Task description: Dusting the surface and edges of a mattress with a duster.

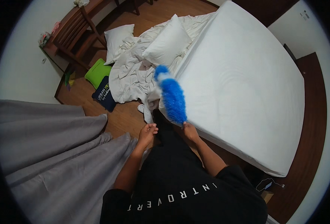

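In my right hand is the handle end of a fluffy duster, blue with a pale band near its tip. The duster points away from me along the corner and side of a bed mattress with a white fitted sheet. My fist covers the handle. My left hand is raised in front of my body with its fingers curled in, and nothing shows in it. Just beyond it, crumpled white bedding lies on the floor beside the bed.
A white pillow rests on the bedding, with another pillow further left. Green and dark blue cushions lie on the wooden floor. Grey curtains hang at left; a wooden chair stands behind. A cable lies at lower right.
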`<action>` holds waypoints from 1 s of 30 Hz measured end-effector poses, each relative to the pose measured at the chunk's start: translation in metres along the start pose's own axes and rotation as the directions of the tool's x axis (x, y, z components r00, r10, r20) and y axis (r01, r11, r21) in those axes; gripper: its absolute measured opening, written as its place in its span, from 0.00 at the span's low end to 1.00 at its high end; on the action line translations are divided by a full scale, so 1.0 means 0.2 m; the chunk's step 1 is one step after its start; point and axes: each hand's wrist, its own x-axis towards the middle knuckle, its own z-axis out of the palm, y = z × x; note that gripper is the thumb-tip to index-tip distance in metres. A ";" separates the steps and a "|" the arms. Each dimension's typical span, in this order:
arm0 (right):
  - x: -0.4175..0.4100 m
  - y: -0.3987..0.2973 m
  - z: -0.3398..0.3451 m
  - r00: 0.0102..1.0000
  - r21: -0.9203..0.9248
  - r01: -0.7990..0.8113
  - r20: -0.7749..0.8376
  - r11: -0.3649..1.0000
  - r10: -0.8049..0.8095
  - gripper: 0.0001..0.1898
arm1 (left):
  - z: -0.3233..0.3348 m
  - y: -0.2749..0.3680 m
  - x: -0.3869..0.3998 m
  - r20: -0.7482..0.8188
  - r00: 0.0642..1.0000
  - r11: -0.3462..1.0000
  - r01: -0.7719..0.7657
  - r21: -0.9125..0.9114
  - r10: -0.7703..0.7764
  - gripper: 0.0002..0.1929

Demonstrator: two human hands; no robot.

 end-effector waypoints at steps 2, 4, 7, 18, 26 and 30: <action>0.05 -0.05 -0.06 1.000 0.037 0.001 0.001 0.999 -0.001 0.23 | 0.02 0.09 0.01 -0.011 1.000 1.000 0.014 0.019 -0.013 0.17; 0.11 -0.11 -0.14 0.983 0.080 0.107 -0.157 0.991 -0.094 0.23 | 0.01 0.11 0.04 0.003 1.000 1.000 -0.001 0.007 0.001 0.17; 0.26 -0.10 -0.28 0.837 0.120 0.277 -0.517 0.953 -0.178 0.21 | 0.01 0.16 0.10 0.031 0.999 1.000 0.009 0.029 -0.010 0.17; 0.24 -0.03 0.23 0.921 0.291 -0.136 -0.316 0.947 0.229 0.23 | -0.04 0.38 0.42 0.230 0.970 0.987 0.044 0.157 -0.080 0.15; 0.46 -0.13 -0.14 0.774 0.401 0.113 -0.609 0.909 0.172 0.20 | -0.04 0.59 0.58 0.272 0.957 0.973 0.033 0.228 -0.096 0.16; 0.51 -0.16 -0.40 0.711 0.786 0.110 -0.490 0.609 0.505 0.21 | -0.09 0.64 0.63 0.252 0.961 0.967 0.053 0.250 -0.117 0.16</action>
